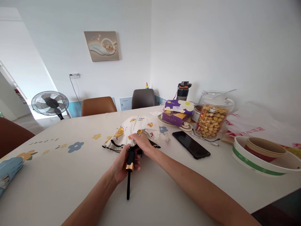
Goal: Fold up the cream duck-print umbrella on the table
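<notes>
A folded, loosely bunched umbrella (135, 127) lies on the table, its white canopy printed with yellow cartoon figures and edged in black. The black handle with a gold band points toward me, and a dark strap hangs from its end. My left hand (123, 163) is closed around this handle, thumb on top. Farther up, my right hand (142, 142) grips the canopy fabric close to where it meets the handle. Some of the right fingers are hidden behind the cloth.
Right of the umbrella lies a black phone (191, 145), with eyeglasses (207, 140) beyond it. A snack jar (213, 121), purple boxes (176, 117), a dark bottle (182, 91) and a white bowl (256, 164) stand along the right. A blue folded item (10, 171) lies at left.
</notes>
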{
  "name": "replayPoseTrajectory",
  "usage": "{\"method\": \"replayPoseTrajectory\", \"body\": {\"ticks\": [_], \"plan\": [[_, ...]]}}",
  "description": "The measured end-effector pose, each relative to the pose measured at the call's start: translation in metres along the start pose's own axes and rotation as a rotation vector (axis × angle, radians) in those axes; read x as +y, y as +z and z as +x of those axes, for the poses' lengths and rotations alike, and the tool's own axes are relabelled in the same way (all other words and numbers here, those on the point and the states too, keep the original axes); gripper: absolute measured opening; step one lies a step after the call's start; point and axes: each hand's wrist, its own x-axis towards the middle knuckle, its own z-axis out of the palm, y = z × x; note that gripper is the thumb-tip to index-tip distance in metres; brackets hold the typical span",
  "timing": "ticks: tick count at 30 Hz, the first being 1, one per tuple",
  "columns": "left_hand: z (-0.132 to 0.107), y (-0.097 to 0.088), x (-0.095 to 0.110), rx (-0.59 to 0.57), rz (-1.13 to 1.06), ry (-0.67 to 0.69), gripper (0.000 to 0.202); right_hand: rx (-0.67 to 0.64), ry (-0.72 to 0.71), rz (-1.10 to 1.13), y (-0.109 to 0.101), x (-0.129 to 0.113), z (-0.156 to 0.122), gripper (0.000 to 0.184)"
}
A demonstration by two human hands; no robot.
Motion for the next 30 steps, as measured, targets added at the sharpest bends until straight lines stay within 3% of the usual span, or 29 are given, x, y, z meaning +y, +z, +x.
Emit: {"method": "replayPoseTrajectory", "body": {"ticks": [6, 10, 14, 18, 22, 24, 27, 30], "plan": [[0.004, 0.002, -0.006, 0.21, 0.074, 0.141, 0.036, -0.102, 0.04, -0.296, -0.001, -0.016, -0.007, 0.018], [0.004, 0.002, -0.007, 0.269, 0.104, 0.151, 0.025, -0.163, 0.026, -0.563, 0.006, -0.03, -0.004, 0.016], [0.003, 0.002, -0.007, 0.236, 0.027, 0.124, 0.019, -0.176, 0.016, -0.69, 0.017, -0.035, 0.002, 0.013], [0.006, -0.001, -0.005, 0.183, -0.055, 0.129, 0.02, -0.255, 0.009, -0.794, 0.026, -0.042, 0.004, 0.022], [0.009, -0.008, -0.002, 0.102, -0.196, 0.114, 0.016, -0.32, -0.228, -0.819, 0.012, -0.055, -0.003, 0.035], [0.011, -0.011, -0.002, 0.073, -0.232, 0.089, 0.016, -0.235, -0.382, -0.829, -0.005, -0.06, -0.009, 0.031], [0.012, -0.014, -0.004, 0.038, -0.259, 0.048, 0.018, 0.037, -0.578, -0.773, -0.039, -0.06, -0.018, 0.018], [0.013, -0.015, -0.006, 0.034, -0.281, 0.056, 0.017, 0.267, -0.624, -0.715, -0.067, -0.053, -0.021, 0.022]]}}
